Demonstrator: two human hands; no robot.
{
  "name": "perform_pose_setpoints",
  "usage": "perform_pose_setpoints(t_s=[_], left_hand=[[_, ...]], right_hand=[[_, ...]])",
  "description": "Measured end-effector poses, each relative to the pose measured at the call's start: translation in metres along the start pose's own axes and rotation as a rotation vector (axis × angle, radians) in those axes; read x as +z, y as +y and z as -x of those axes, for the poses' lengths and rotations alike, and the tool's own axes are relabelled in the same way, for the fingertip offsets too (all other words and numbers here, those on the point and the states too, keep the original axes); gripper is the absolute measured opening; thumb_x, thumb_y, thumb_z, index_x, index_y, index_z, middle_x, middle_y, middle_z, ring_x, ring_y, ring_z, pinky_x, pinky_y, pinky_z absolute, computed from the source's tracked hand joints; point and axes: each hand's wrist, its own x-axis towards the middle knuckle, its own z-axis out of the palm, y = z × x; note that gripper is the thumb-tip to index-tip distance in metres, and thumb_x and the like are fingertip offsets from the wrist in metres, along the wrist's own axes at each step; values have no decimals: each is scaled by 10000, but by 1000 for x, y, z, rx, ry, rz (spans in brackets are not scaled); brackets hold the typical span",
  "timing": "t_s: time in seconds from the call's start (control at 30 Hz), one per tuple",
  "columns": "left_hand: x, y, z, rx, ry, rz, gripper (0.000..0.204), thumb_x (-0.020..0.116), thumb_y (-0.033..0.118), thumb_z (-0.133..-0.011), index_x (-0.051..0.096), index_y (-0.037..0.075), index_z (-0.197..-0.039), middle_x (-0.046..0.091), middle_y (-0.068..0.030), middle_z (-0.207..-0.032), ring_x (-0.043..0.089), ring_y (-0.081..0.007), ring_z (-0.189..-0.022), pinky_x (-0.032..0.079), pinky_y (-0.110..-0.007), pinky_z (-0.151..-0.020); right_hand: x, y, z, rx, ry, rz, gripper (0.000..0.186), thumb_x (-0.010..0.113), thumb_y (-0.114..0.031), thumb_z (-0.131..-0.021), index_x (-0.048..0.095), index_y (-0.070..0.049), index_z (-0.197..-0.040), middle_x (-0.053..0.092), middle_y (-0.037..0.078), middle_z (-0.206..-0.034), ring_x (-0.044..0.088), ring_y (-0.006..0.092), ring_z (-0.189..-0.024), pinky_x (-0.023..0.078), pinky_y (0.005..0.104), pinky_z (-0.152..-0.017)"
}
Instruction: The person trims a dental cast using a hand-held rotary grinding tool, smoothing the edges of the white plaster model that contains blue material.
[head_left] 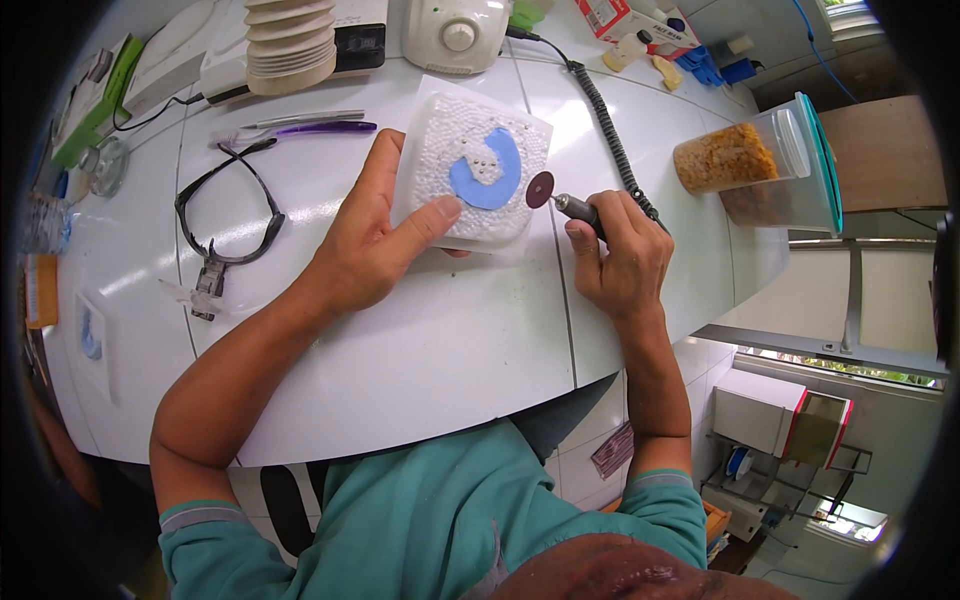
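Note:
My left hand (pixel 375 240) presses down on a white square block (pixel 470 175) lying on the white worktop, thumb along its left side and a finger on its top. A blue horseshoe-shaped piece (pixel 497 178) lies on that block. My right hand (pixel 620 255) grips a slim rotary handpiece (pixel 580 208) like a pen. Its dark red cutting disc (pixel 540 189) stands at the block's right edge, next to the blue piece. A black coiled cord (pixel 605 120) runs from the handpiece toward the back.
Black safety glasses (pixel 228 205) and a purple pen (pixel 320 128) lie left of the block. A white control unit (pixel 455 35) and a stack of white moulds (pixel 290 45) stand at the back. A clear container (pixel 760 165) of orange-brown bits sits at the right edge.

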Motion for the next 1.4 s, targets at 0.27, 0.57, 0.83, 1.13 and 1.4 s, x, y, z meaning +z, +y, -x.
perform_pose_setpoints(t_s=[0.27, 0.57, 0.83, 1.13, 1.4], left_hand=[[0, -1, 0, 6, -1, -14, 473, 645, 136, -1135, 380, 20, -1509, 593, -149, -1446, 657, -222, -1315, 680, -419, -997], [1, 1, 0, 16, -6, -11, 457, 636, 129, -1141, 382, 15, -1504, 604, -145, -1431, 666, -215, -1303, 684, -411, -983], [-1, -2, 0, 9, -8, -25, 556, 625, 107, -1129, 327, 22, -1590, 596, -160, -1468, 664, -233, -1327, 674, -422, -1003], [-1, -1, -1, -14, -19, -32, 634, 612, 94, -1116, 286, 36, -1657, 596, -168, -1489, 683, -243, -1310, 675, -428, -986], [-2, -2, 0, -35, -7, -42, 626, 603, 89, -1120, 287, 41, -1659, 606, -166, -1483, 693, -239, -1300, 680, -426, -970]], right_hand=[[0, 0, -1, -5, -5, 10, 418, 767, -453, -1055, 640, -97, -878, 549, 39, -709, 528, 241, -534, 381, 386, -501], [1, 0, -1, -4, -6, 18, 424, 763, -461, -1059, 638, -102, -872, 537, 35, -704, 521, 235, -529, 376, 387, -498], [1, -1, -1, -22, -1, 57, 425, 766, -466, -1054, 642, -105, -866, 513, 37, -702, 522, 236, -541, 386, 388, -511], [-2, -5, -2, -28, 11, 133, 409, 791, -458, -1030, 655, -105, -876, 514, 36, -719, 536, 234, -558, 411, 382, -520], [3, -4, 1, -5, 94, 110, 398, 807, -434, -1024, 659, -97, -873, 525, 33, -715, 529, 232, -542, 411, 374, -508]])
